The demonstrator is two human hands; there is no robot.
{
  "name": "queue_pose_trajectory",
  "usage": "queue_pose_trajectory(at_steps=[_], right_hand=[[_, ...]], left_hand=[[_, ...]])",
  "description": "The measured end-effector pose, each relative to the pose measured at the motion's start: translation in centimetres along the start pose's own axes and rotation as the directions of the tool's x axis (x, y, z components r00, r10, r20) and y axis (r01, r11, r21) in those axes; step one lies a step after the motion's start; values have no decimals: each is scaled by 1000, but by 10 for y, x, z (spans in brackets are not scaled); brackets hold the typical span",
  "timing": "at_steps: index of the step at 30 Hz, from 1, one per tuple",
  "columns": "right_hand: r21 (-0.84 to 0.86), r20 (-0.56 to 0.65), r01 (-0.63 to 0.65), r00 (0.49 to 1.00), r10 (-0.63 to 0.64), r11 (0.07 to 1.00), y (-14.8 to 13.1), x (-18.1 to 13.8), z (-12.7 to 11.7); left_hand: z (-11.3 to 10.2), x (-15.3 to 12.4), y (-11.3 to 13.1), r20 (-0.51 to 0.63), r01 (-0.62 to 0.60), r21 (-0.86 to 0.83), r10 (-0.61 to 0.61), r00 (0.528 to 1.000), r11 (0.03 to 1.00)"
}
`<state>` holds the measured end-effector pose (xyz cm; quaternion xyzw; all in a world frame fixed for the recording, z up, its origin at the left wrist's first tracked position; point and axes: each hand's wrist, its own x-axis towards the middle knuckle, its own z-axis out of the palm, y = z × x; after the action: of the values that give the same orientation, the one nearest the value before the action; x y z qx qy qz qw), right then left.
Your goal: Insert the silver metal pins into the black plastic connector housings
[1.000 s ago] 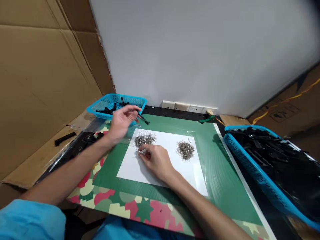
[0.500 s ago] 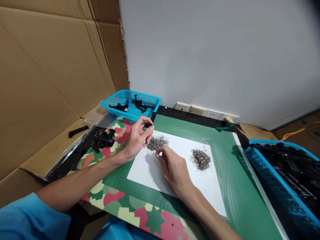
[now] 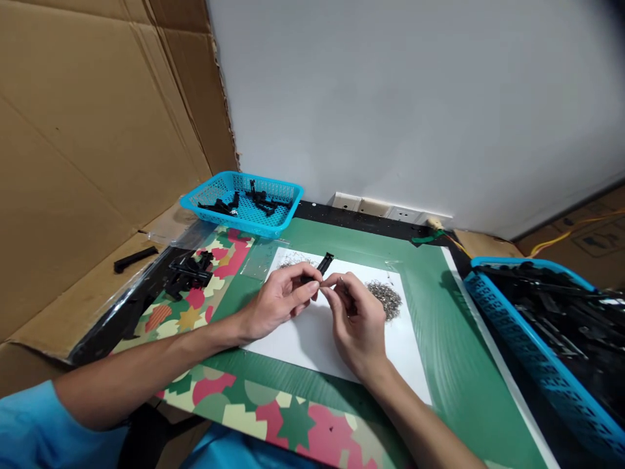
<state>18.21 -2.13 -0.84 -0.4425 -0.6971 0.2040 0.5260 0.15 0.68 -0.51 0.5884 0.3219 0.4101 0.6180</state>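
Note:
Over the white sheet [image 3: 297,344], my left hand [image 3: 283,296] is closed around a slim black plastic part [image 3: 325,262], whose far end sticks out past the fingers. My right hand [image 3: 359,319] meets it with thumb and forefinger pinched at the near end of that part. Whatever sits in the pinch is too small to make out. A pile of small metal springs or wire pieces [image 3: 385,299] lies on the sheet just right of my right hand. Behind my left hand a second such pile [image 3: 293,262] is mostly hidden.
A blue basket [image 3: 271,229] with several black parts stands at the back left. At the right, another blue basket [image 3: 525,345] is heaped with black parts. More black parts [image 3: 189,273] lie on the patterned mat's left side. Wall sockets [image 3: 374,207] line the back.
My hands have come together above the sheet. The black part now points away from me and shows beyond my left hand. My right hand has left the left pile. The view has shifted slightly.

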Motion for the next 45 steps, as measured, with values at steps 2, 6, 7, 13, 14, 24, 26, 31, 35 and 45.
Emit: queue_pose_trajectory(at_steps=[2, 6, 7, 13, 14, 24, 26, 31, 35, 45], right_hand=[[7, -22, -6, 1000, 6, 1000, 0, -1, 1], [28, 2, 9, 1000, -9, 1000, -2, -1, 0], [35, 13, 7, 1000, -7, 999, -3, 0, -2], [26, 27, -32, 999, 32, 999, -1, 7, -12], [7, 52, -13, 999, 12, 1000, 0, 8, -14], [-146, 297, 128, 952, -80, 981, 8, 14, -32], [-140, 315, 95, 948, -47, 986, 9, 15, -35], [-155, 281, 112, 957, -65, 981, 7, 15, -38], [-134, 129, 126, 986, -109, 983, 1, 13, -36], [-219, 31, 361, 931, -363, 906, -4, 3, -20]], left_hand=[[-1, -1, -3, 14, -6, 0, 6, 1000, 1000], [-2, -3, -7, 4, -30, 73, 30, 1000, 997], [-2, -3, -7, 1, -34, 104, 34, 999, 994], [-4, -1, -1, 15, -139, 355, 142, 990, 925], [-5, 0, -1, 23, -154, 392, 158, 987, 907], [-7, 1, -1, 90, -221, 549, 205, 975, 806], [-7, 1, -1, 94, -233, 559, 219, 971, 796], [-8, 0, -1, 92, -236, 543, 222, 971, 806], [-6, -4, -2, 27, -138, 305, 136, 990, 942], [2, -14, -6, 78, -56, -110, 65, 995, 992]])
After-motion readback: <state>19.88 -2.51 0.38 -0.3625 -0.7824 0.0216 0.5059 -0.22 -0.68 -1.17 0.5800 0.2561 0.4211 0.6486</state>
